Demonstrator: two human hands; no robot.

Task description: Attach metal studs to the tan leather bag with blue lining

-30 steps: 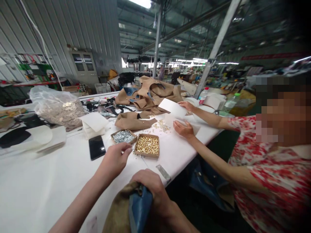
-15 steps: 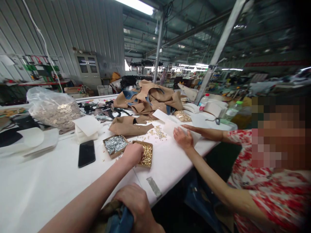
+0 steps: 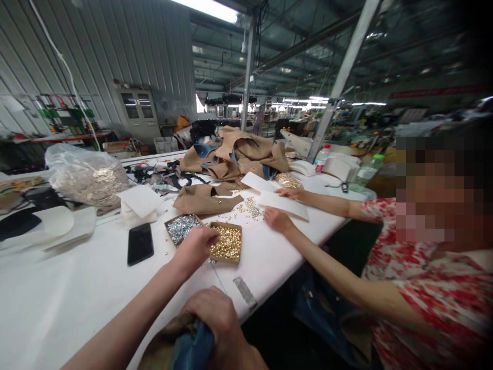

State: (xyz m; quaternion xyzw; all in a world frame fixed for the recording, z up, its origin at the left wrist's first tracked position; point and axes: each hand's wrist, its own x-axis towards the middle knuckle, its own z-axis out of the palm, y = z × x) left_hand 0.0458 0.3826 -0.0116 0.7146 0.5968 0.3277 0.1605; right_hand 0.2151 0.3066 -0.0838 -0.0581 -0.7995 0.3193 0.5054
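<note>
My left hand (image 3: 197, 245) reaches over the table, its fingers pinched at the left edge of a cardboard box of gold-coloured metal studs (image 3: 228, 243). Whatever lies between those fingertips is too small to make out. Just behind that hand stands a second box, full of silver-coloured metal pieces (image 3: 182, 227), partly covered by it. Nearer to me, my right hand (image 3: 216, 314) is closed around a blue and brown piece of material (image 3: 194, 345), perhaps leather, at the table's front edge.
A co-worker's hands (image 3: 278, 220) rest on white sheets (image 3: 285, 205) at the right. A black phone (image 3: 140, 244) lies left of the boxes. Behind are loose gold studs (image 3: 252, 208), brown pieces (image 3: 239, 151) in a heap and a plastic bag of beige bits (image 3: 90, 180).
My left hand has drawn back leftward from over the gold studs, uncovering more of them. My right hand keeps its grip. The co-worker's hands have moved apart on the white sheet.
</note>
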